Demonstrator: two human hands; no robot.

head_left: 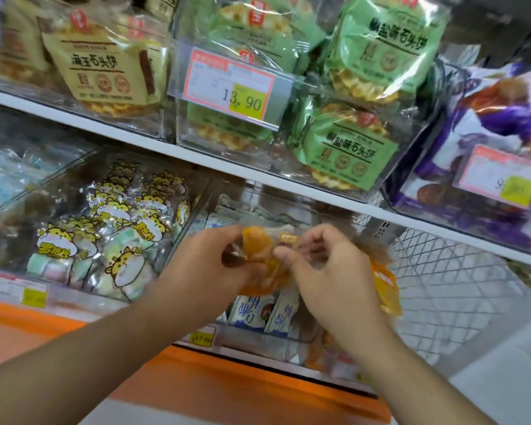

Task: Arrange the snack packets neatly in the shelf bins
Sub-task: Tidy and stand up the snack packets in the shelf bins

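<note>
Both hands pinch one orange snack packet [259, 256] between them: the left hand [215, 265] grips its left end, the right hand [331, 271] its right edge. Just below the hands, blue-and-white packets [258, 311] stand in a clear shelf bin [252, 342]; another orange packet [385, 291] lies right of the right hand.

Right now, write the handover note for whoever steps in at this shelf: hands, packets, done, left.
Left hand: pinching the orange clear-wrapped snack packet at its left side.
Right hand: pinching the same packet from the right, above the lower clear bin.
In that bin: blue-and-white packets standing at the front, more orange packets to the right.
Done: the neighbouring bin of yellow cartoon-label packets is full, though loosely piled.
Left: set the held packet down among the orange ones, then straighten the rest.
</note>
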